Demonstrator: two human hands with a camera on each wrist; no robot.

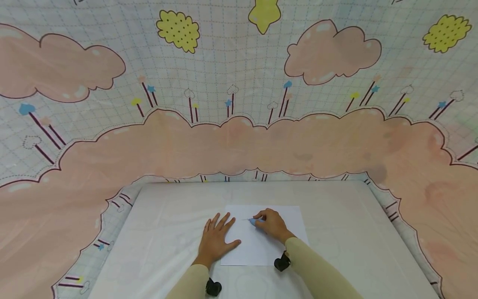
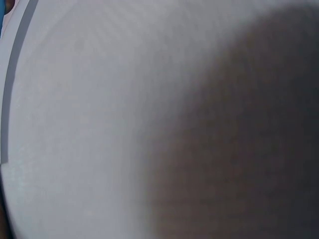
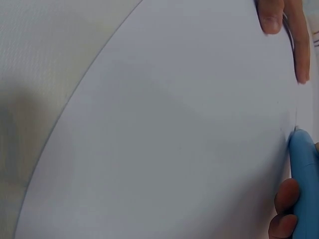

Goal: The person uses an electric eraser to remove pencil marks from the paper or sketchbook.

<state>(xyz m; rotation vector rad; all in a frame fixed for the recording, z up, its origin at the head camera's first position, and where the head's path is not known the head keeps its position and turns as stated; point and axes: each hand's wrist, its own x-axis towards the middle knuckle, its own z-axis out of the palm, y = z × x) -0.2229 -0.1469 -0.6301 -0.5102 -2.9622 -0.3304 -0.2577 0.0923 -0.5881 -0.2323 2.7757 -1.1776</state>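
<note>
A white sheet of paper (image 1: 261, 249) lies on the white-covered table. My left hand (image 1: 216, 241) rests at its left side with fingers spread, the thumb reaching over the sheet. In my right hand (image 1: 274, 224) I grip a thick light-blue pen-shaped tool (image 1: 256, 222), its tip pointing left over the upper part of the paper. The right wrist view shows the tool's rounded blue body (image 3: 304, 174) and small tip near a faint thin line on the sheet; the tool's exact kind is unclear. A dark blur covers much of the left wrist view.
The white tabletop (image 1: 157, 232) spreads around the paper. Behind and beside it hangs a patterned cloth (image 1: 261, 145) with clouds and stars. A black heart-shaped piece (image 1: 282, 262) sits at the right wrist, another (image 1: 213, 287) at the left.
</note>
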